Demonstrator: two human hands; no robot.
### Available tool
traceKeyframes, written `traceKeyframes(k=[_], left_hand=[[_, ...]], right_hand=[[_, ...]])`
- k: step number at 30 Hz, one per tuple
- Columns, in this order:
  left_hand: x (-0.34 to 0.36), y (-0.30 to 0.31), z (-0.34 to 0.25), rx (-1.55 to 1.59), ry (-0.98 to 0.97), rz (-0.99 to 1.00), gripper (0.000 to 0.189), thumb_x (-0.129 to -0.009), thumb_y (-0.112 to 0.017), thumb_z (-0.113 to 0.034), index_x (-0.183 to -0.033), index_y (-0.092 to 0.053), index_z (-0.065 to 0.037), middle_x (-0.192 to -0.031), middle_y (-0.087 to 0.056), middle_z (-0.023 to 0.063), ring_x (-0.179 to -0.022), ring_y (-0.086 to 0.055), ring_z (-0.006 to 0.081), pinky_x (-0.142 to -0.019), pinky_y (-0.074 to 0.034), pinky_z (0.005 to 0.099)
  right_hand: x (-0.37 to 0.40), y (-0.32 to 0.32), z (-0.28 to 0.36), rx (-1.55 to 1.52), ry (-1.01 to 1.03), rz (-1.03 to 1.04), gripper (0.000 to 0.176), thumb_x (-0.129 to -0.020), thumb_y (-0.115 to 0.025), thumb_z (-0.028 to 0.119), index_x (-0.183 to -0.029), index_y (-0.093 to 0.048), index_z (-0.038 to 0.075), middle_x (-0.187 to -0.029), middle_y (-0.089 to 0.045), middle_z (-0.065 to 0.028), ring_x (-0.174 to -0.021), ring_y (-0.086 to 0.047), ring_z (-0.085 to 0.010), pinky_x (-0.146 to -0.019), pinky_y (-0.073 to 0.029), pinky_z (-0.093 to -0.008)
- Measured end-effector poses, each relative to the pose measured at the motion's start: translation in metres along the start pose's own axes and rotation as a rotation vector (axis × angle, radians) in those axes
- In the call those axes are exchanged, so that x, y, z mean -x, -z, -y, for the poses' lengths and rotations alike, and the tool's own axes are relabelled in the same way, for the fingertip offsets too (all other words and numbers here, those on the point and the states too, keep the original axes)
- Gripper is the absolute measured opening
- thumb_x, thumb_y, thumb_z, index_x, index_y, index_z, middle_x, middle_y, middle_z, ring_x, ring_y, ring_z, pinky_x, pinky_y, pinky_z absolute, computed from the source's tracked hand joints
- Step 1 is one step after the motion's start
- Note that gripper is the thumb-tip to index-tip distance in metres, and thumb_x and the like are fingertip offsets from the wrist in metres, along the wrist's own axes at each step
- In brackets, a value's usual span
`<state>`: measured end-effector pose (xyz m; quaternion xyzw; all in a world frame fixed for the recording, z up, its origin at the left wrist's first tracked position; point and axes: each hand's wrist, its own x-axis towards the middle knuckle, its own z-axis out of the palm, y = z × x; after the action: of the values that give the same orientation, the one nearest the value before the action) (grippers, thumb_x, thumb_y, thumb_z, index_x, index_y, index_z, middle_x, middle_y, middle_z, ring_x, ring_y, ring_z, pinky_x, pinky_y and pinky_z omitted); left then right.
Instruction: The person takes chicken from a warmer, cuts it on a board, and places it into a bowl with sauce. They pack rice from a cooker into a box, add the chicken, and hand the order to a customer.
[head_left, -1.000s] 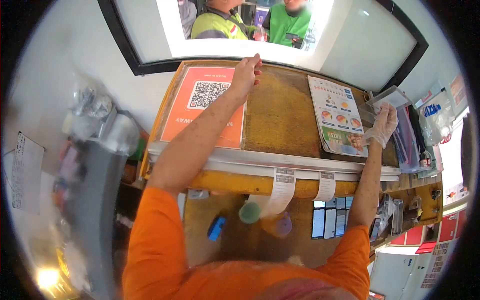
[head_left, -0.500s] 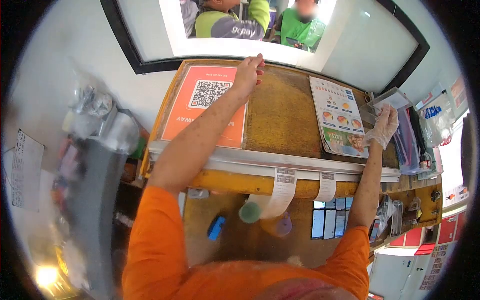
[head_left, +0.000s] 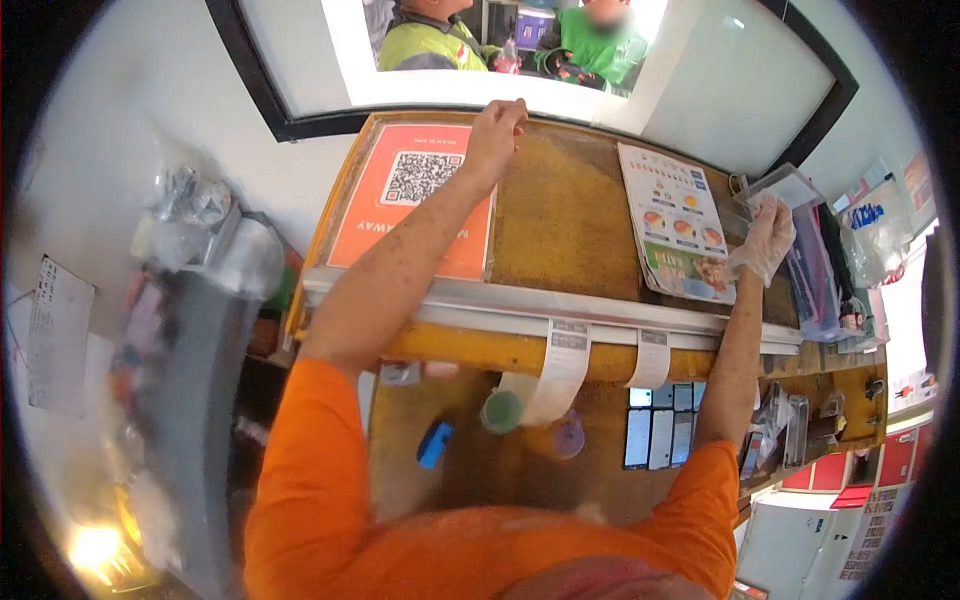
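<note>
My left hand point(head_left: 494, 145) is bare and rests near the far edge of the wooden counter point(head_left: 560, 210), its fingers curled in and nothing visible in them. The forearm crosses an orange QR code sign point(head_left: 410, 235). On the right, my right hand point(head_left: 766, 245) wears a clear plastic glove. Its fingers are drawn together against a clear plastic box point(head_left: 785, 190), and whatever they may hold is hidden. A printed menu point(head_left: 678, 225) with food pictures lies just left of that hand.
Two paper slips point(head_left: 565, 360) hang over the counter's front edge. On the lower surface are a green-topped cup point(head_left: 502, 411), a blue object point(head_left: 434, 445) and several phones point(head_left: 660, 440). Beyond the window opening stand two people, one in a green jacket point(head_left: 600, 45). A clear bin point(head_left: 815, 270) stands at right.
Both my hands stay nearly in place, with the view shifted slightly. Outside, the person on the left has lowered an arm, and a bottle-like red item now shows near them.
</note>
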<state>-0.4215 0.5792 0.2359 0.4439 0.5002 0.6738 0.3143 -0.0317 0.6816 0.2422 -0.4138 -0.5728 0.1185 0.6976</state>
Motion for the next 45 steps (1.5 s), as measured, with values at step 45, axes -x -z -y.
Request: traceKeyframes(k=[45], left_hand=[[0.345,-0.023,0.006,-0.402,0.045,0.017,0.034,-0.085,-0.068,-0.008,-0.109,-0.046,-0.001,-0.108,-0.061,0.0147,-0.101,-0.06,0.0211,-0.088,-0.047,0.0332]], right_hand=[[0.004,0.003,0.018,0.273,0.024,0.044,0.038,-0.087,-0.057,0.038,-0.099,-0.068,0.003,-0.096,-0.068,-0.0191,-0.09,-0.065,-0.0317,-0.081,-0.047,-0.0397]])
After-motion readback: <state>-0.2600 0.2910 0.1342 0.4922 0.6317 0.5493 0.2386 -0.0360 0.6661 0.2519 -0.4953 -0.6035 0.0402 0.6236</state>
